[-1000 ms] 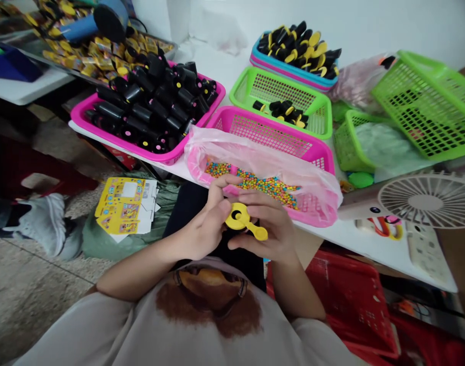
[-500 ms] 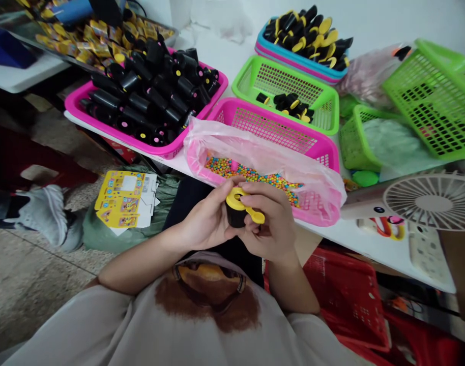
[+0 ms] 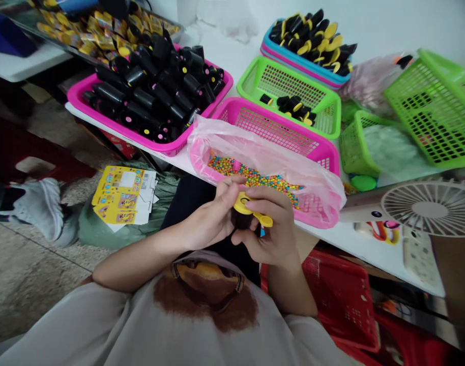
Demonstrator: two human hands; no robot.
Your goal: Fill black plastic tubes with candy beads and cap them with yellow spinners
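Observation:
A small black container with a yellow top (image 3: 241, 204) is held between both hands over my lap. My left hand (image 3: 210, 216) wraps its left side, thumb near the rim. From the right, my right hand (image 3: 272, 223) grips it, fingers across the yellow top, whose spoon-shaped tab sticks out to the right. Part of the black body is hidden by my fingers. Just beyond the hands, colourful candy-like beads (image 3: 255, 175) lie in a clear plastic bag (image 3: 232, 137) lining a pink basket (image 3: 270, 122).
A pink tray (image 3: 78, 99) heaped with black containers stands left. Behind are a green basket (image 3: 251, 76) with black and yellow pieces and a blue tray (image 3: 268, 43) of more. A fan (image 3: 429, 208) is on the right, a red crate (image 3: 331, 295) below. Someone's shoe (image 3: 44, 208) shows left.
The container has shifted slightly right and its yellow top is tilted differently. My right thumb has moved out to the container's near side. The view has shifted a little.

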